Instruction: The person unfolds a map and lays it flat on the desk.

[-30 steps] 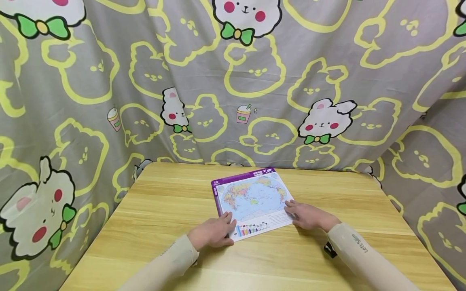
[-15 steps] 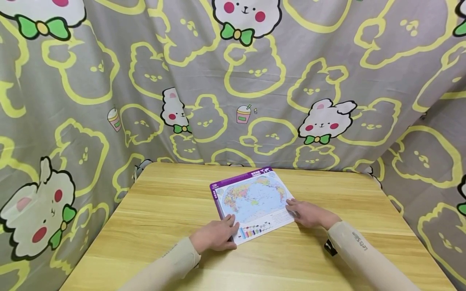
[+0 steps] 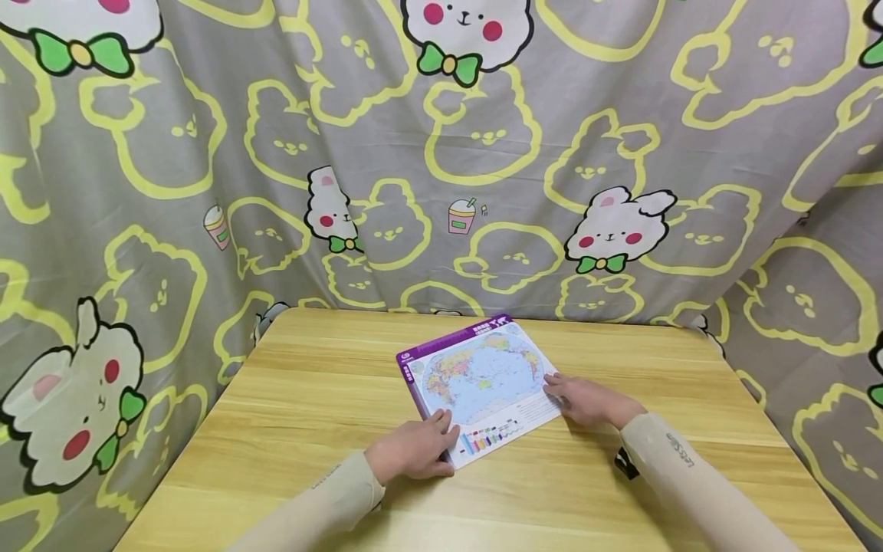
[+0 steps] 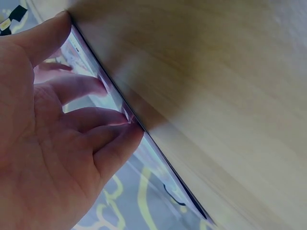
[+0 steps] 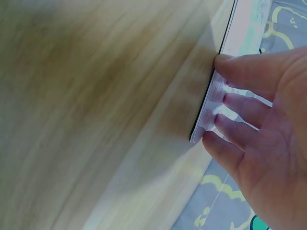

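Lying askew on a wooden table [image 3: 310,376] before a cartoon-print curtain [image 3: 386,149], the map [image 3: 486,377] sits between left hand [image 3: 417,448] and right hand [image 3: 589,401] in the head view. Left wrist view: left hand, loosely extended, touches its edge ungripped. Right wrist view: right hand likewise.

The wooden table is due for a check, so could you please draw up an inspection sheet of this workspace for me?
Surface: wooden table, light wood grain.
Job's things: one world map board with purple along its far and left edges, printed side up, set at an angle to the table's edges.
Clutter: nothing seen.
Left hand: the left hand touches the board at its near left corner.
Right hand: the right hand touches it near the right near corner.
Cables: nothing seen.
Surroundings: grey patterned curtain behind the table and at both sides; a small black item shows below the right sleeve, too unclear to name.
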The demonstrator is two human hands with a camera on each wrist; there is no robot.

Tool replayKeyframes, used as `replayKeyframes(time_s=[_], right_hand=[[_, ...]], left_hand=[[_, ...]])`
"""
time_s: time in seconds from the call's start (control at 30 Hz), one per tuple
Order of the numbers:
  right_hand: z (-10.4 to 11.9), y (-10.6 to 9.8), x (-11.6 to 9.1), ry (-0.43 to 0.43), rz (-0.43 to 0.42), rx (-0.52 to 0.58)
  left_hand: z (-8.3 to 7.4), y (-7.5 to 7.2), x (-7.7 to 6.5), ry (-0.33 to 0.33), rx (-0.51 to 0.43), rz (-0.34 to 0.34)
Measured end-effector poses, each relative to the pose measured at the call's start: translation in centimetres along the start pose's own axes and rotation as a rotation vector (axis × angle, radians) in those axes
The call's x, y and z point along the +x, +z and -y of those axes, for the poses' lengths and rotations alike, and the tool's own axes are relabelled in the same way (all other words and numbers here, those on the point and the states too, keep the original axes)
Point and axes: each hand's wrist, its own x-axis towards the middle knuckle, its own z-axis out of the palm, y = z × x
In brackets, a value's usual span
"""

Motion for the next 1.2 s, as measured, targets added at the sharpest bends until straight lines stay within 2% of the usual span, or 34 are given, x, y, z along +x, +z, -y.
replayKeyframes(time_s=[0.53, 0.87, 1.2], right_hand=[[-0.6, -0.3, 0.3, 0.008, 0.006, -0.008], [-1.1, -0.5, 0.5, 0.029, 0.020, 0.004], [-1.2, -0.5, 0.5, 0.028, 0.018, -0.001]], left_hand=[[-1.1, -0.4, 0.3, 0.001, -0.003, 0.023], [-1.8, -0.3, 0.6, 0.017, 0.087, -0.020], [-2.0, -0.2, 0.7, 0.016, 0.113, -0.028]])
